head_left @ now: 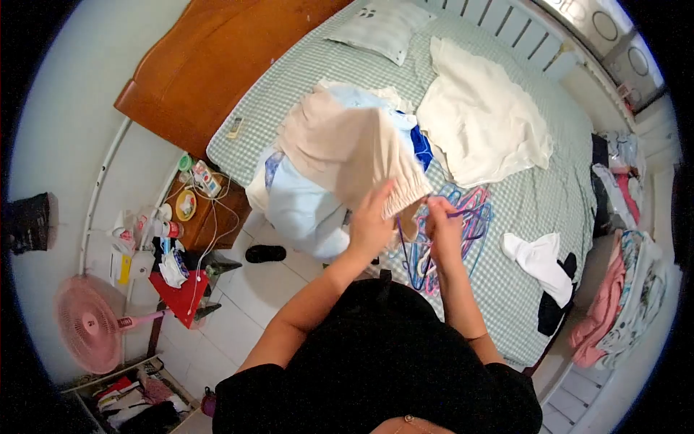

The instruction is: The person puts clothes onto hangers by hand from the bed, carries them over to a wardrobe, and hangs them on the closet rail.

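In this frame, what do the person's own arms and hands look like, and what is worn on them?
Both forearms are bare, and the left hand and right hand wear no gloves; no rings or watch can be made out. Short black sleeves of a dark top cover the upper arms only.

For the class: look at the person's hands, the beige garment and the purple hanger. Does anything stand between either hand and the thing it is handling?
Nothing visible does. The left hand already grips the elastic edge of the beige garment, and the right hand holds the purple hanger directly, above the bed.
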Demonstrator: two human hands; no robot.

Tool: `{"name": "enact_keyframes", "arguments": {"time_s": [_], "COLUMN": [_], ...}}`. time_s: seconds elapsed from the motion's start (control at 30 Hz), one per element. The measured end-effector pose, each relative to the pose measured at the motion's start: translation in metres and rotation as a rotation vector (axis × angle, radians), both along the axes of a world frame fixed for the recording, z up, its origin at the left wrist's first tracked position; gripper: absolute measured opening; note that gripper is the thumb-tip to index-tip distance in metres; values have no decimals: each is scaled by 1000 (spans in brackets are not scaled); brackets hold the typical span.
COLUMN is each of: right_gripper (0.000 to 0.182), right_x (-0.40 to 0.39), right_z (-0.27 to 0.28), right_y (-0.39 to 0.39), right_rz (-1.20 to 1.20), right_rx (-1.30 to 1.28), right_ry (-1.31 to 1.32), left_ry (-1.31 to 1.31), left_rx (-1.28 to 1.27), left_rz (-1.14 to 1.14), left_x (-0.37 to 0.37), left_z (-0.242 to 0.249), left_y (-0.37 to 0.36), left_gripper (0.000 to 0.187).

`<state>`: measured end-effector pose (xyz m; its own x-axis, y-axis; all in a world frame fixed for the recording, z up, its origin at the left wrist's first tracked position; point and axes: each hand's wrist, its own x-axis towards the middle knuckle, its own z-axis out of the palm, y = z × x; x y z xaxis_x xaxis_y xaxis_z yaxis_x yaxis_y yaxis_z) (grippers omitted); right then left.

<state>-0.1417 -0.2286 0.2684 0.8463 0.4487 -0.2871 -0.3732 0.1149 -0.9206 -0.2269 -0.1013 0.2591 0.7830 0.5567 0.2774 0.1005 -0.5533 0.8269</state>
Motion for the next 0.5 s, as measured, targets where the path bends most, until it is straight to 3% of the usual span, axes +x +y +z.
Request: {"name": "enact_keyframes", "arguments": {"time_s": [0.07,0.23,0.37,0.5], "right_gripper": [23,16,15,16], "right_x": [8,28,60,101], "right_z": [22,61,67,51], "right_y": [7,17,33,40], "right_rz": [-76,-175,-266,-345], "right_rx": [129,438,517,573], "right_ry": [41,199,198,133], "left_ry": [18,151,256,380], "left_rx": [-39,305,204,110], "left_rz": [130,431,416,254], "left_x": [-1,-5,-14,-34], "left_z": [-5,-29,-40,-37], "left_y": [17,44,37,25], "left_gripper": [56,46,38,34]}}
